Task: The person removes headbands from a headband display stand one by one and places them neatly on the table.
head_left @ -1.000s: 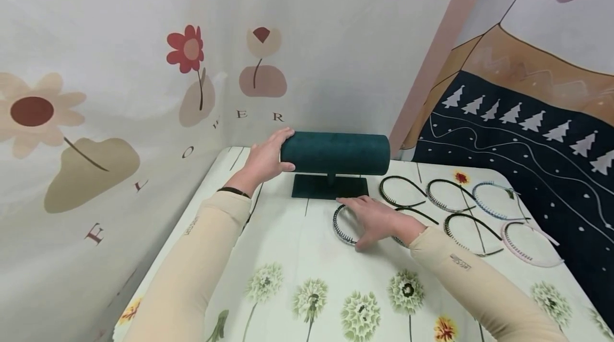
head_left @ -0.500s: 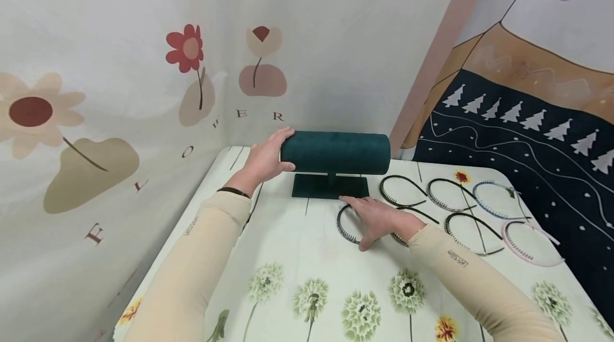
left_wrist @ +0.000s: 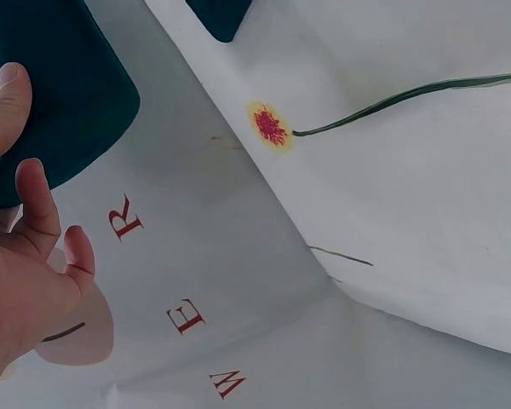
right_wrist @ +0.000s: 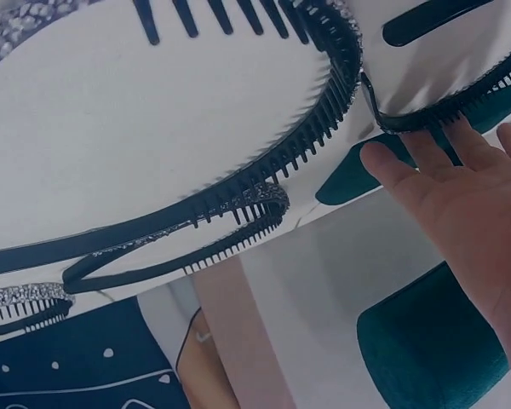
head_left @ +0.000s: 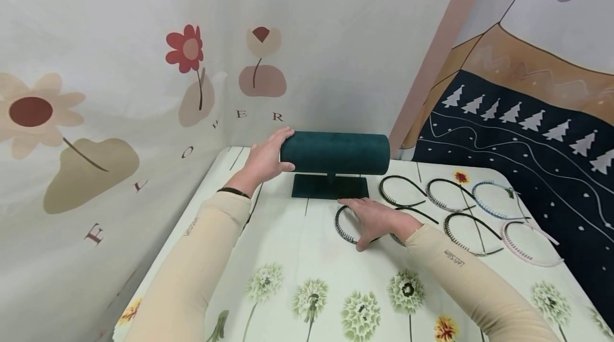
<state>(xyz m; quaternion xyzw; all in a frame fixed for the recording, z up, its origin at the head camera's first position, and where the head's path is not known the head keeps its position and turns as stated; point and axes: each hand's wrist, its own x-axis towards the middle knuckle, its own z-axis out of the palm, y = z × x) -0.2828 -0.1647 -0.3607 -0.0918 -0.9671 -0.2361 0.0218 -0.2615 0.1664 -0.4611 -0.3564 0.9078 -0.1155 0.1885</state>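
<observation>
A dark teal velvet display stand (head_left: 338, 153), a horizontal roll on a flat base, stands at the back of the table. My left hand (head_left: 266, 158) grips the roll's left end, thumb in front and fingers over the top; the left wrist view shows the thumb against the velvet (left_wrist: 77, 77). Just in front of the base lies a dark toothed headband (head_left: 341, 227). My right hand (head_left: 376, 219) spreads over it, thumb on the near side and fingers on the far side. In the right wrist view, extended fingertips (right_wrist: 422, 149) touch the band's outer edge. The hand hides much of this headband.
Several more headbands lie in rows to the right, among them a light blue one (head_left: 484, 201), a pink one (head_left: 518, 246) and dark ones. A flower-print cloth (head_left: 288, 235) covers the table. Printed curtains (head_left: 326, 54) rise behind and to the left.
The right hand and the headband under it shift slightly right, then slightly back left. The left hand and the display stand stay in place.
</observation>
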